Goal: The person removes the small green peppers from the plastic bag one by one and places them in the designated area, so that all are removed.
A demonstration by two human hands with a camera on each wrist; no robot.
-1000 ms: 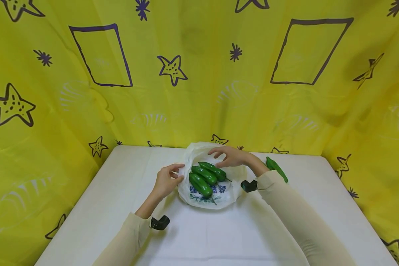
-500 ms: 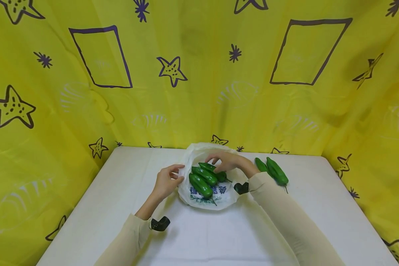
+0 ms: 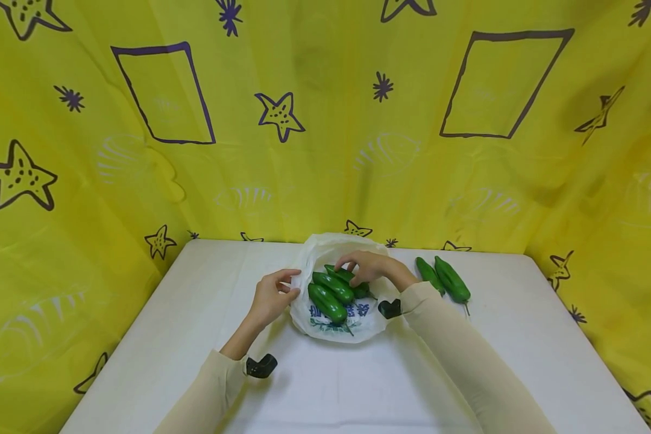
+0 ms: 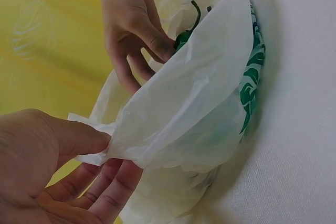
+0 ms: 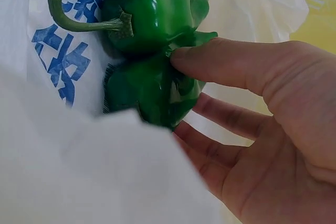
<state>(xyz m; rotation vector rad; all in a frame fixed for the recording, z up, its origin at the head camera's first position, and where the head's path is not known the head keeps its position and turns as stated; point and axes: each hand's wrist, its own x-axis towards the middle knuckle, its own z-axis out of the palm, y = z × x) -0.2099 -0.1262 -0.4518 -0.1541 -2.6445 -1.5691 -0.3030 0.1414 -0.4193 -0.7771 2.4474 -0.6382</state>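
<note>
A white plastic bag (image 3: 306, 319) with blue and green print lies with its mouth wide, and three glossy green peppers (image 3: 327, 303) show inside it. Its left rim is pinched between the thumb and fingers of my left hand (image 3: 269, 297), as the left wrist view (image 4: 58, 166) also shows. My right hand (image 3: 371, 265) reaches into the bag and grips the farthest green pepper (image 5: 139, 87), thumb on top and fingers around its far side. That pepper touches its neighbour (image 5: 152, 14) in the right wrist view.
Two more green peppers, a nearer-right one (image 3: 452, 280) and a partly covered one (image 3: 430, 274), lie on the white table (image 3: 336, 386) beyond my right forearm. A yellow patterned curtain (image 3: 325, 169) stands around the table's back and sides.
My right hand has moved left and down from above the bag onto the farthest pepper. My right forearm has shifted left, uncovering more of the peppers on the table. The left hand stays put.
</note>
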